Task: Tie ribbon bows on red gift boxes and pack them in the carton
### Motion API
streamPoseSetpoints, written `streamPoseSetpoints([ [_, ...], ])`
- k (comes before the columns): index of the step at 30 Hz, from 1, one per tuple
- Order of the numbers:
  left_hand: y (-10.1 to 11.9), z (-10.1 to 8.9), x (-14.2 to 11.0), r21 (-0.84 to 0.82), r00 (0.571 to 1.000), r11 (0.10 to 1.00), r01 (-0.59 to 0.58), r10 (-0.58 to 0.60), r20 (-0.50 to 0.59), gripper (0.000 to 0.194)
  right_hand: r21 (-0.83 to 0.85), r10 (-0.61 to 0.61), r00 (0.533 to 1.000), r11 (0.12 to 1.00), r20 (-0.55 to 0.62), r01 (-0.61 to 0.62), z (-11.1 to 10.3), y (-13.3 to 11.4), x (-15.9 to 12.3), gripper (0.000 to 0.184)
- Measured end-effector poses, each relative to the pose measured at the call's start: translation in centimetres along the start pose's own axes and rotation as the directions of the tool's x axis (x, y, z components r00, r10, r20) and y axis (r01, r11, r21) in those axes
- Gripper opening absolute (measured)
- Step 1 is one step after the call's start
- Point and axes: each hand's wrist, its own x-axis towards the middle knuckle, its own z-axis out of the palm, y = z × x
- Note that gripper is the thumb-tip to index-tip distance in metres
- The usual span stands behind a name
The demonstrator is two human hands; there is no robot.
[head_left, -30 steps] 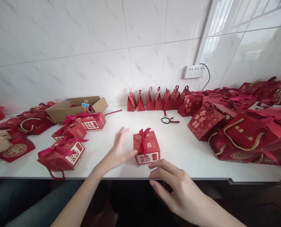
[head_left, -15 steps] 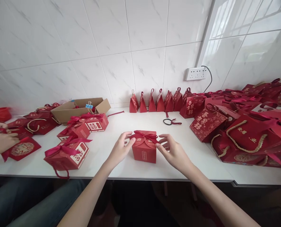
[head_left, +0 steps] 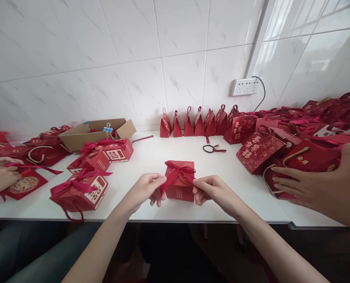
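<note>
A red gift box point(head_left: 186, 193) stands upright on the white table in front of me, with a dark-red ribbon bow point(head_left: 178, 169) across its top. My left hand point(head_left: 145, 191) pinches a ribbon tail that hangs at the box's left front. At the right front edge of the box, my right hand point(head_left: 210, 189) has thumb and fingertips closed together at the other ribbon tail; the tips partly hide the ribbon there. Left of my hands lies another red box point(head_left: 80, 192) with a ribbon bow and a rope handle.
Another person's hand point(head_left: 328, 188) reaches over the red bags point(head_left: 257, 153) piled at right. At far left, a co-worker's hands point(head_left: 0, 173) hold ribbon on a red box point(head_left: 27, 182). Small pointed boxes point(head_left: 198, 125), a black loop point(head_left: 209, 148) and a cardboard carton point(head_left: 89, 137) lie behind.
My hands have come down from beside the bow to its tails, and the left tail is pulled forward. Another person's hand has entered at right. At far left the co-worker's ribbon stretches rightward.
</note>
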Motion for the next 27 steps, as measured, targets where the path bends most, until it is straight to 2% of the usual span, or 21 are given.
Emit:
streamPoseSetpoints([
  [2, -0.2, 0.5, -0.6, -0.037, 0.999, 0.998, 0.044, -0.043, 0.025, 0.034, 0.028, 0.008, 0.999, 1.0, 0.038, -0.009, 0.6, 0.1, -0.1, 0.048],
  [4, -0.5, 0.8, -0.9, -0.066, 1.0, 0.998, 0.017, -0.017, -0.001, 0.033, 0.012, -0.022, 0.999, 1.0, 0.048, 0.021, 0.9, 0.4, -0.1, 0.049],
  [8, -1.1, 1.1, -1.3, -0.061, 0.998, 0.997, -0.054, 0.052, -0.045, 0.034, -0.134, -0.094, 0.995, 0.986, 0.02, 0.095, 1.0, 1.0, -0.4, 0.049],
  [13, -1.2, 2.2, -2.1, -0.074, 0.999, 0.996, -0.049, 0.049, -0.009, 0.035, -0.185, -0.148, 0.987, 0.97, 0.067, 0.158, 1.8, 1.2, -1.1, 0.048],
  [16, -1.1, 2.5, -2.4, -0.054, 0.999, 0.998, -0.044, 0.042, -0.031, 0.036, -0.319, -0.13, 0.99, 0.937, 0.053, 0.14, 2.5, 1.7, -1.2, 0.048],
  [18, -1.0, 1.6, -2.8, 0.021, 1.0, 1.0, 0.0, -0.001, 0.029, 0.035, -0.413, -0.084, 0.995, 0.906, 0.049, 0.097, 2.2, 2.0, -1.3, 0.049],
  [19, -0.9, 0.8, -3.0, 0.078, 0.993, 0.996, 0.046, -0.054, 0.101, 0.034, -0.434, -0.049, 0.996, 0.898, 0.07, 0.074, 1.8, 2.0, -1.4, 0.048],
  [21, -0.4, -1.3, -3.3, 0.222, 0.941, 0.963, 0.152, -0.209, 0.265, 0.033, -0.425, 0.026, 0.991, 0.905, 0.133, 0.034, 0.5, 1.7, -1.5, 0.05],
  [22, -0.1, -2.4, -3.2, 0.286, 0.91, 0.939, 0.191, -0.278, 0.307, 0.035, -0.408, 0.043, 0.989, 0.913, 0.138, 0.018, -0.4, 1.4, -1.5, 0.053],
  [23, 0.1, -3.4, -2.9, 0.324, 0.903, 0.922, 0.213, -0.313, 0.295, 0.038, -0.39, 0.038, 0.994, 0.921, 0.104, 0.005, -1.2, 1.0, -1.4, 0.057],
  [24, 0.4, -4.1, -2.3, 0.329, 0.927, 0.919, 0.216, -0.299, 0.226, 0.041, -0.375, 0.018, 0.999, 0.927, 0.035, -0.003, -1.9, 0.5, -1.1, 0.06],
  [26, 0.9, -4.6, -0.7, 0.293, 0.984, 0.942, 0.163, -0.176, 0.018, 0.048, -0.354, -0.038, 0.992, 0.935, -0.124, -0.009, -2.8, -0.4, 0.0, 0.063],
  [27, 1.0, -4.4, 0.2, 0.28, 0.991, 0.952, 0.126, -0.112, -0.067, 0.051, -0.339, -0.05, 0.984, 0.941, -0.173, -0.011, -3.0, -0.7, 0.7, 0.063],
])
